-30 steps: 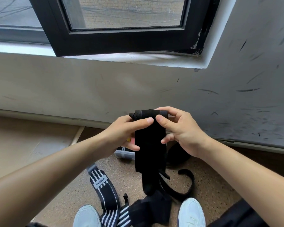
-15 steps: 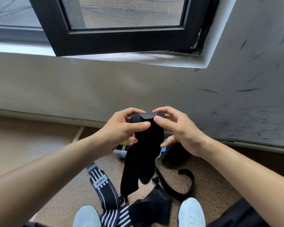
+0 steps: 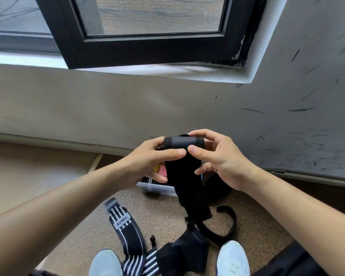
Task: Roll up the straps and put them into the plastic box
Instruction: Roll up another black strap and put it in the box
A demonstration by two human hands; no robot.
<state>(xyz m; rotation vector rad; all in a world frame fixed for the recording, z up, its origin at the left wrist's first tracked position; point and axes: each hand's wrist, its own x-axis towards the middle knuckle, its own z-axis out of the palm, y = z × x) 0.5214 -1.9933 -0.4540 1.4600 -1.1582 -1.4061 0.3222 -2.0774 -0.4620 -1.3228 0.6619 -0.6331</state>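
- Pinching strap roll above box with left hand and right hand, both curled round it.
- Press firmly, wind tight, align edges, let tail hang straight.

The plastic box at center is mostly behind the left hand and the hanging black strap, contents unclear. The shoes and striped strap run off the bottom edge.
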